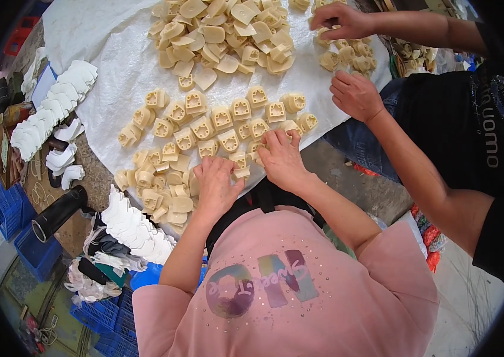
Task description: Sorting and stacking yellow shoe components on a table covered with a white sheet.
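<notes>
My left hand (217, 185) reaches in from below, its fingers bent down among the cream plastic pieces. One small cream piece (240, 173) lies against its thumb side. Right of it, my right hand (286, 160) has its fingers curled over another cream piece (254, 149), which they partly hide. Beyond both hands, hollow cream pieces (221, 118) stand in rough rows with their openings up. A jumbled group of cream pieces (171, 193) lies just left of my left hand. All rest on a white woven sheet (109, 89).
A big heap of cream pieces (222, 35) fills the far side. At the right, a co-worker's hands (356, 95) work over a smaller pile (350, 56). Stacked white parts (55, 107), a black tube (58, 214) and blue crates (38, 250) stand at the left.
</notes>
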The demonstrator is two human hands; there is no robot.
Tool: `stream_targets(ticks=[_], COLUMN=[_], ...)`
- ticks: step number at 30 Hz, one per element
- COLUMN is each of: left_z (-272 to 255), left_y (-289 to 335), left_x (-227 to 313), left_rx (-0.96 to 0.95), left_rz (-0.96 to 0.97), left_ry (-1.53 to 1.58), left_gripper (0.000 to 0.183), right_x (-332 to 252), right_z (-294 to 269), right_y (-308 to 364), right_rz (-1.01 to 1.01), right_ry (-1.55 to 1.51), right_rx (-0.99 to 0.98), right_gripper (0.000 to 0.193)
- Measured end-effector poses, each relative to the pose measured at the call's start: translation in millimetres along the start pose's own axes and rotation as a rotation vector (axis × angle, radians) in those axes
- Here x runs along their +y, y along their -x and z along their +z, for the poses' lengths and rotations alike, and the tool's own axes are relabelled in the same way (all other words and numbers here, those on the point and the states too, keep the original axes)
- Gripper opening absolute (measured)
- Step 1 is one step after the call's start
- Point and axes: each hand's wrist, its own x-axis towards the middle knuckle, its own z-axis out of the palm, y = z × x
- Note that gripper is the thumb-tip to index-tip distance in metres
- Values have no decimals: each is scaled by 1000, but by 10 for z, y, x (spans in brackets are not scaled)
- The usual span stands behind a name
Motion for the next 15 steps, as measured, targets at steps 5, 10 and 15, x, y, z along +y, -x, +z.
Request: stream_targets(ticks=[5, 10, 15], left_z=[-1, 92, 124], left_y=[-74, -74, -85], left_x=[9, 3, -65], left_rx=[-36, 112, 106], left_rz=[-33, 33, 31], left_ry=[-58, -118, -95], left_gripper=[27, 35, 34], right_x=[49, 64, 53], right_z=[131, 125, 60], right_y=[26, -43, -43], right_rz=[48, 59, 68], right_ry=[17, -17, -113], right_rx=[177, 264, 212], right_gripper=[11, 11, 16])
